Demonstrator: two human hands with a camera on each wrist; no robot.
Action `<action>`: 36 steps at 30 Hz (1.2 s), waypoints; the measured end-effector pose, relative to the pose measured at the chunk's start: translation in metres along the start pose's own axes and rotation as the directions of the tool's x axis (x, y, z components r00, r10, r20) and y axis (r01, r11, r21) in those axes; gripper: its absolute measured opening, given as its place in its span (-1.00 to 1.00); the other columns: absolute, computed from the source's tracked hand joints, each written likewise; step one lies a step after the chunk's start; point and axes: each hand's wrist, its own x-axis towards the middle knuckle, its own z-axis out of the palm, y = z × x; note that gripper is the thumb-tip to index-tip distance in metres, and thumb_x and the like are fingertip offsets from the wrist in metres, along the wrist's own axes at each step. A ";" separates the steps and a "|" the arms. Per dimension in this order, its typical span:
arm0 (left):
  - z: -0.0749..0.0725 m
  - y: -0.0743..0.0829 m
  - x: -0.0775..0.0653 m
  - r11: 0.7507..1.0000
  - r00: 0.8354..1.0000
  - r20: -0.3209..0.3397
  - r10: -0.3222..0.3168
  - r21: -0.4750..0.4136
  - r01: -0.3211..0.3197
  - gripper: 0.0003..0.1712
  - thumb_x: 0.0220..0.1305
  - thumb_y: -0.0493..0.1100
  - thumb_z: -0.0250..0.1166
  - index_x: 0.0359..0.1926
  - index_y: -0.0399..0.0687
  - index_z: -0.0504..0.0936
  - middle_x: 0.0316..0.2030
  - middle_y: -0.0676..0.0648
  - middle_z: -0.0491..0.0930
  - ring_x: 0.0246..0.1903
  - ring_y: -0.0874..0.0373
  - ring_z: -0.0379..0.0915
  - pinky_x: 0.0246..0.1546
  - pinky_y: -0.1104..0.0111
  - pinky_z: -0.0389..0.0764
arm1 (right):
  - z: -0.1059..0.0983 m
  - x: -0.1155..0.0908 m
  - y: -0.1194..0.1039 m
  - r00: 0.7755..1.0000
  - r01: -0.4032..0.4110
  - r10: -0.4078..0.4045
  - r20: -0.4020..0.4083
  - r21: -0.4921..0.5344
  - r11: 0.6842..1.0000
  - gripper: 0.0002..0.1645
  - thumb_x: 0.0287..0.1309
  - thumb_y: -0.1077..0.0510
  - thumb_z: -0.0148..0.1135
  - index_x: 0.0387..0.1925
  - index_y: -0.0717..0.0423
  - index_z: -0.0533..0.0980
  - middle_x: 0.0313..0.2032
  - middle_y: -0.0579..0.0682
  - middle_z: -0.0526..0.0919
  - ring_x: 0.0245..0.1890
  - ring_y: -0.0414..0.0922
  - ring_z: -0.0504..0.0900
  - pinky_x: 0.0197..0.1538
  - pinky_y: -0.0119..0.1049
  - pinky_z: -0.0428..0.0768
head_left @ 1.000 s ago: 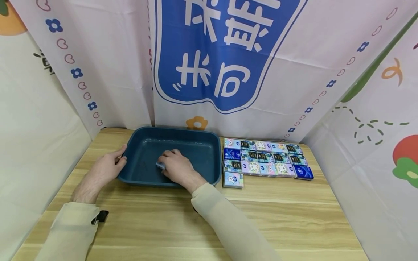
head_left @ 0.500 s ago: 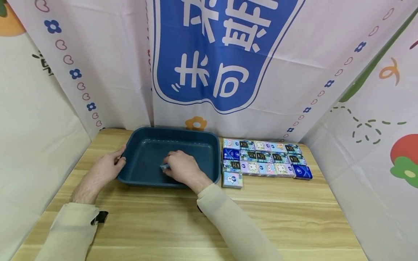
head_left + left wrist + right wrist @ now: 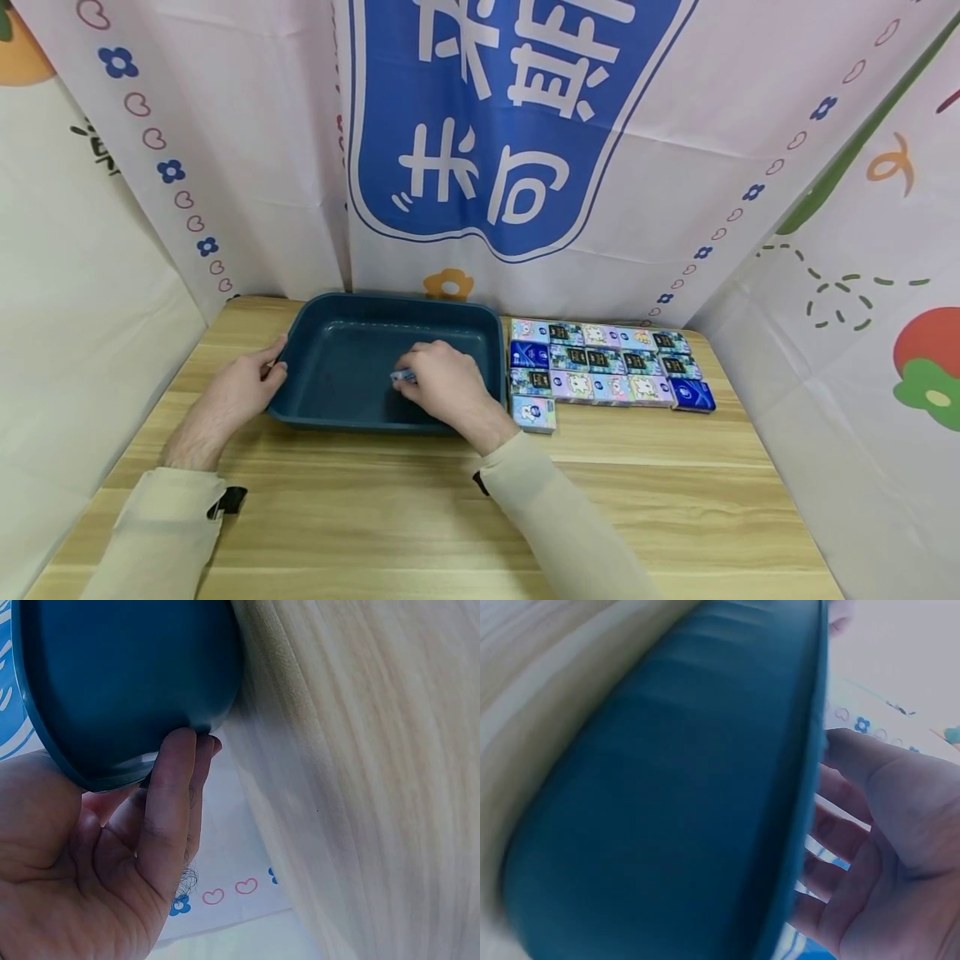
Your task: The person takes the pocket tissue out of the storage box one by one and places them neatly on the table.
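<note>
Inside the dark teal tray (image 3: 390, 304), my right hand (image 3: 446, 383) grips a small tissue pack (image 3: 403, 376) between thumb and fingers. Only its light-blue end shows; the palm covers the rest. In the right wrist view the tray's wall hides the fingertips and the pack. My left hand (image 3: 240, 387) holds the tray's left end, with the fingers (image 3: 171, 772) against the outer wall in the left wrist view and the thumb tip hidden behind the rim.
Several tissue packs (image 3: 606, 361) lie in neat rows right of the tray, with a single tissue pack (image 3: 534, 413) in front of them at the left. A printed cloth (image 3: 285, 167) hangs behind the wooden table (image 3: 420, 517).
My right hand has moved to the right within the tray, carrying the tissue pack. The left hand stays on the tray's left end, and the rows look unchanged.
</note>
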 end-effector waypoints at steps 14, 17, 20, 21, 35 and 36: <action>0.000 -0.001 -0.001 1.000 1.000 0.005 -0.009 0.000 0.009 -0.26 0.90 -0.11 0.02 0.85 -0.32 0.13 0.35 -0.66 0.66 -0.57 0.08 0.38 -0.51 0.27 0.42 | -0.038 -0.034 0.028 0.997 -0.037 0.036 -0.070 -0.017 0.999 -0.69 0.63 -0.20 0.52 0.19 -0.22 0.91 0.16 -0.19 0.95 0.06 -0.09 0.86 -0.11 -0.18 0.86; 0.000 -0.001 -0.001 1.000 1.000 0.005 -0.008 -0.001 0.008 -0.26 0.90 -0.10 0.02 0.85 -0.32 0.13 0.23 -0.61 0.73 -0.57 0.08 0.38 -0.51 0.28 0.42 | -0.046 -0.043 0.036 0.995 -0.052 0.049 -0.081 -0.027 0.998 -0.70 0.62 -0.19 0.53 0.17 -0.21 0.91 0.15 -0.18 0.96 0.06 -0.07 0.87 -0.11 -0.16 0.87; 0.000 0.000 -0.001 1.000 1.000 0.003 -0.007 -0.001 0.007 -0.27 0.90 -0.11 0.02 0.85 -0.33 0.14 0.18 -0.58 0.74 -0.57 0.08 0.39 -0.52 0.28 0.42 | -0.052 -0.052 0.044 0.993 -0.067 0.063 -0.096 -0.038 0.997 -0.71 0.61 -0.18 0.55 0.15 -0.20 0.91 0.12 -0.18 0.96 0.06 -0.07 0.88 -0.12 -0.13 0.88; 0.000 0.000 -0.001 1.000 1.000 0.005 -0.007 -0.001 0.007 -0.27 0.90 -0.11 0.02 0.85 -0.33 0.14 0.21 -0.59 0.73 -0.57 0.08 0.39 -0.51 0.28 0.42 | -0.054 -0.055 0.047 0.992 -0.073 0.068 -0.102 -0.041 0.997 -0.72 0.61 -0.17 0.55 0.15 -0.20 0.91 0.12 -0.18 0.96 0.06 -0.07 0.89 -0.12 -0.13 0.88; -0.002 0.001 -0.001 1.000 1.000 0.021 -0.016 0.007 0.016 -0.26 0.91 -0.11 0.00 0.85 -0.34 0.11 0.37 -0.66 0.63 -0.51 0.05 0.43 -0.47 0.27 0.44 | -0.067 -0.096 0.086 0.975 -0.178 0.164 -0.152 -0.087 0.980 -0.73 0.55 -0.15 0.61 0.08 -0.16 0.92 0.04 -0.15 0.98 -0.02 -0.03 0.89 -0.30 -0.19 0.79; -0.002 0.001 -0.001 1.000 1.000 0.022 -0.016 0.008 0.016 -0.26 0.90 -0.11 -0.01 0.86 -0.34 0.11 0.38 -0.67 0.62 -0.52 0.05 0.43 -0.47 0.27 0.44 | -0.067 -0.099 0.089 0.974 -0.183 0.168 -0.155 -0.091 0.979 -0.73 0.55 -0.15 0.62 0.07 -0.15 0.92 0.03 -0.14 0.98 -0.04 -0.03 0.89 -0.30 -0.18 0.79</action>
